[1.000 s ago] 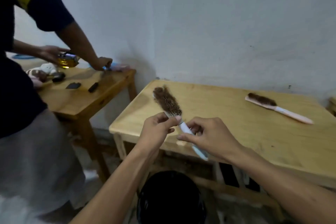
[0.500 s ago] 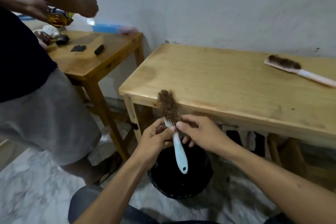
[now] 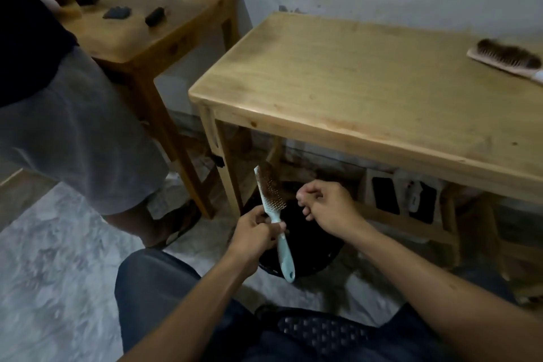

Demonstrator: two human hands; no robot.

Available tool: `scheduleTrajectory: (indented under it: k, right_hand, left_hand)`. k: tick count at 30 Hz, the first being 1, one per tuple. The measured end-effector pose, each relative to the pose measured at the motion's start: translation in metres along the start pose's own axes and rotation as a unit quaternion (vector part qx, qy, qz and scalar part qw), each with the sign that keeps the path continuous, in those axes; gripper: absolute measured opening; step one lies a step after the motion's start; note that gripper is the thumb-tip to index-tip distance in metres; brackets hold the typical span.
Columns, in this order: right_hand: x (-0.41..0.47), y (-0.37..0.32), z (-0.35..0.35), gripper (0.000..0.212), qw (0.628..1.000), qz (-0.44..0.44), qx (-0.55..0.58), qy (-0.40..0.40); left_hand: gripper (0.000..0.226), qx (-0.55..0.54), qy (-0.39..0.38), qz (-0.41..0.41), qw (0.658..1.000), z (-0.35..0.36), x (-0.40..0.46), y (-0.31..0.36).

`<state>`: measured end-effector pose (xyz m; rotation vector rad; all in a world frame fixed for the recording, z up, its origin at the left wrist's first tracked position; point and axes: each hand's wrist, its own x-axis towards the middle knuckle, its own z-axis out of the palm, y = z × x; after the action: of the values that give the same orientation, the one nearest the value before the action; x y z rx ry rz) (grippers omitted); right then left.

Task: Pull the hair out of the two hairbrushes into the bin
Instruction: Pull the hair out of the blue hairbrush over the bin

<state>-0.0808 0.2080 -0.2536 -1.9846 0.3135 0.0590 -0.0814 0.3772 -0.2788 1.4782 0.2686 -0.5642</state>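
Blue hairbrush (image 3: 273,209) clamped in left hand (image 3: 255,233) over bin (image 3: 308,241); right hand's (image 3: 326,206) fingers seemingly pinched together.

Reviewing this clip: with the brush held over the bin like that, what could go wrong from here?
1. The blue hairbrush sits near the black bin's far left rim, so pulled hair could drop onto the floor instead.
2. The left hand grips only the handle's neck; a hard tug by the right hand may twist the brush loose.
3. The pink hairbrush on the table is still full of hair and could be forgotten.
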Motion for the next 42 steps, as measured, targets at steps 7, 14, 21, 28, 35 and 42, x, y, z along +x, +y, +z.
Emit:
scheduleTrajectory:
  k: [7, 14, 21, 28, 35, 42]
  right_hand:
    - [0.005, 0.015, -0.033, 0.022, 0.999, 0.037, 0.019, 0.018]
    - [0.010, 0.021, -0.042, 0.017, 0.999, 0.039, 0.016, 0.029]
    - [0.010, 0.024, -0.037, 0.014, 0.995, 0.075, 0.061, -0.013]
    - [0.017, 0.017, -0.017, 0.002, 0.978, 0.123, 0.130, -0.103]
    - [0.020, 0.024, -0.025, 0.011, 0.987, 0.095, 0.105, -0.078]
    - [0.025, 0.045, -0.031, 0.016, 0.988, 0.128, 0.075, -0.042]
  left_hand:
    - [0.017, -0.036, 0.042, -0.030, 0.998, 0.013, 0.012, -0.007]
    - [0.013, -0.132, 0.139, -0.049, 0.980, 0.013, 0.016, 0.001]
    - [0.021, 0.036, 0.112, 0.035, 0.992, 0.022, 0.010, 0.006]
    - [0.025, 0.098, 0.072, 0.105, 0.987, 0.036, -0.002, -0.001]
    - [0.014, 0.031, 0.228, 0.035, 0.973, 0.005, 0.017, 0.002]
    - [0.015, 0.018, 0.233, 0.059, 0.970, -0.009, 0.015, -0.004]
